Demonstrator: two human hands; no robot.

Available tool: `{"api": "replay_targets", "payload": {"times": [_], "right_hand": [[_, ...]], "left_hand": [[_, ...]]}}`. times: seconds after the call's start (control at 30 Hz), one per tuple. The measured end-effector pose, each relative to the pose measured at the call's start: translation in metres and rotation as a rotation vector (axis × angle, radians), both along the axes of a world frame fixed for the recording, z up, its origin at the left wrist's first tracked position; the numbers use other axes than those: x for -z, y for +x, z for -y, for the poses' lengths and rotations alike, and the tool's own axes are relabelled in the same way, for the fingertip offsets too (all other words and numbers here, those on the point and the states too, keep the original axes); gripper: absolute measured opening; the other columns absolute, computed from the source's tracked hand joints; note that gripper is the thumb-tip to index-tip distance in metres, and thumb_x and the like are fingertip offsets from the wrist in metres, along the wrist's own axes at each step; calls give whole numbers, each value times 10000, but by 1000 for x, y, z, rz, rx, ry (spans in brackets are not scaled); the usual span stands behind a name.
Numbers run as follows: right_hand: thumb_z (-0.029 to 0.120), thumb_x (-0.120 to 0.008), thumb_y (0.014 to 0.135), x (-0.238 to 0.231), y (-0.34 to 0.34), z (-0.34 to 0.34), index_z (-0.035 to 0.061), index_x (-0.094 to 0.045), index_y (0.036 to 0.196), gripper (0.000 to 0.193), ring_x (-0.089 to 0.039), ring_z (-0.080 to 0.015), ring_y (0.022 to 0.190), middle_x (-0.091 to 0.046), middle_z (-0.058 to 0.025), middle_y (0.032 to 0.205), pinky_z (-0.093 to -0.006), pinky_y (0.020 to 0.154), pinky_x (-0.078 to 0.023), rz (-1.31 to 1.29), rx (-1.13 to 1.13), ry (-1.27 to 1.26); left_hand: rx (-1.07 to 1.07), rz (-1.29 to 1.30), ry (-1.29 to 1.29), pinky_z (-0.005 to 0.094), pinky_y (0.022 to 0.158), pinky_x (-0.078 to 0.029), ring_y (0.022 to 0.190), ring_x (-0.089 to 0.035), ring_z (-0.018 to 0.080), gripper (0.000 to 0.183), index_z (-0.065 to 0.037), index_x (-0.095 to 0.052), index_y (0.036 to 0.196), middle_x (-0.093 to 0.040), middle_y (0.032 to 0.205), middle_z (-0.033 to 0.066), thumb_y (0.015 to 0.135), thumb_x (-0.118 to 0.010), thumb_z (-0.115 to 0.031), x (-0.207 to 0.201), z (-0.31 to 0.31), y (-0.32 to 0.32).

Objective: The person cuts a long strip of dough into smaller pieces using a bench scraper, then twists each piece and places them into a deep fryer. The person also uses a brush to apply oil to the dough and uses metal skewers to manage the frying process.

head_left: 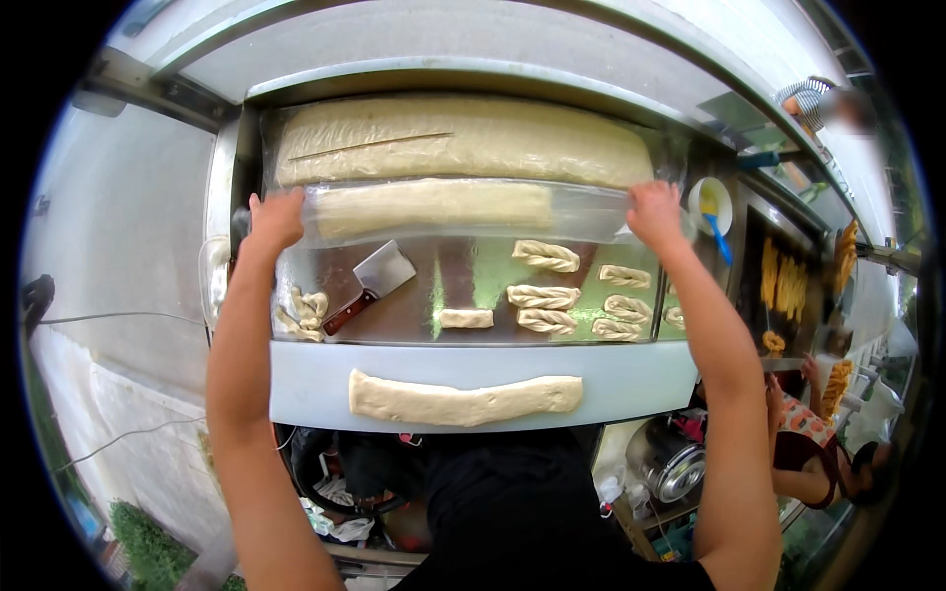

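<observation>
My left hand [277,218] and my right hand [654,211] are both closed on the edge of a clear plastic sheet [591,209], one at each end. The sheet stretches between them over a wide slab of dough [434,208]. Behind it lies a bigger, long mass of dough [493,138] under plastic, with a thin stick [371,147] on top. Nearest to me, a flat strip of dough [465,399] rests on a white board [641,384].
A cleaver [384,268] lies on the metal worktop by dough scraps [304,313]. Several twisted dough pieces [545,296] and a small dough block [466,318] sit to its right. A white bowl [724,202] with a blue-handled brush stands at right, near fried sticks [788,286] and another person [813,443].
</observation>
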State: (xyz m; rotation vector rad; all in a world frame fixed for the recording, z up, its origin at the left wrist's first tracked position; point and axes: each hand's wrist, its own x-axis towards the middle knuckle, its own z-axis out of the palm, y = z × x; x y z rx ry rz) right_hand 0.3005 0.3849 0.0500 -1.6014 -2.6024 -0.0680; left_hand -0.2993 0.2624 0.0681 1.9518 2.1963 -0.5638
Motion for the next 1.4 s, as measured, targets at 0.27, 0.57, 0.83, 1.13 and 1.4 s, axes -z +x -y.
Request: {"api": "replay_targets", "payload": {"times": [0.27, 0.57, 0.83, 1.13, 1.4], "right_hand": [[278, -675, 787, 11, -49, 64, 34, -584, 1134, 433, -485, -379, 1197, -559, -197, 1216, -513, 1022, -372, -282, 354, -183], [410, -700, 796, 31, 4, 56, 13, -460, 1366, 735, -392, -420, 1314, -429, -284, 1387, -475, 1097, -330, -314, 476, -181], [355, -729, 872, 8, 87, 82, 101, -577, 1013, 328, -520, -97, 519, -590, -20, 762, -224, 433, -415, -1933, 1310, -205], [349, -674, 891, 17, 194, -34, 23, -651, 917, 329, -572, -138, 497, -627, -56, 661, -277, 401, -417, -1476, 1052, 60], [184, -599, 914, -19, 208, 0, 13, -647, 833, 195, -588, -121, 477, -633, -59, 636, -249, 375, -436, -1584, 1043, -37]], "left_hand": [[-101, 343, 591, 460, 1093, -340, 1245, -468, 387, 567, -55, -503, 1300, -524, 1296, 221, 828, -686, -309, 49, 48, 72], [-319, 602, 588, 418, 1119, -308, 1338, -399, 364, 675, -6, -417, 1413, -442, 1420, 236, 883, -677, -333, 55, 62, 8], [-774, 786, 766, 290, 670, -458, 727, -521, 136, 178, 17, -595, 905, -580, 787, 46, 923, -624, -158, 28, 238, 69], [-903, 711, 224, 259, 503, -374, 579, -425, 89, 299, -57, -502, 740, -496, 666, -1, 746, -781, -167, 70, 315, 53], [-1086, 741, 98, 286, 421, -368, 506, -418, 104, 358, -123, -447, 732, -455, 625, -18, 724, -801, -175, 65, 309, 55]]}}
